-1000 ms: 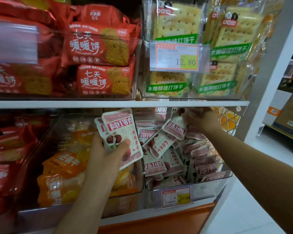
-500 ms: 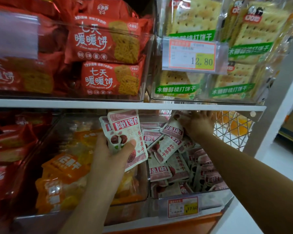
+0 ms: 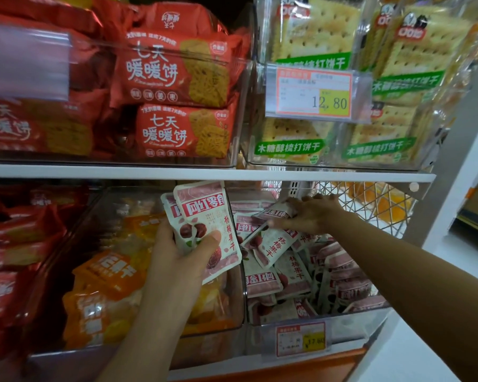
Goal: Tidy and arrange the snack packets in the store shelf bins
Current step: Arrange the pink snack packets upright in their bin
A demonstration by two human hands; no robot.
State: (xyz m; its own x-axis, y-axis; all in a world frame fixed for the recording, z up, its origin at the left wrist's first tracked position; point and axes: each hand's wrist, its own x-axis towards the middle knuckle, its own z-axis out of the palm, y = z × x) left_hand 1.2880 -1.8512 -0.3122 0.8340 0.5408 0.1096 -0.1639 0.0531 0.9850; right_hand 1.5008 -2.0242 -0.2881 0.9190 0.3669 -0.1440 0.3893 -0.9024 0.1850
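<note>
Mid-sort: your left hand [image 3: 177,260] pinches a small stack of pink packets [image 3: 204,230]. Your right hand [image 3: 312,216] pinches one loose packet [image 3: 276,213] in the clear bin [image 3: 342,323]. Next, I'd add it to the stack, faces aligned.

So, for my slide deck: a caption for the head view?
Left hand holds pink-and-white packets; right hand sorts more in the clear bin.

My left hand [image 3: 182,260] grips a small stack of pink-and-white packets [image 3: 207,232] upright in front of the lower shelf, while at two o'clock from it my right hand [image 3: 312,213] pinches one packet [image 3: 276,213] above the loose pile in the clear bin [image 3: 342,323], under the cracker bin [image 3: 340,161].
</note>
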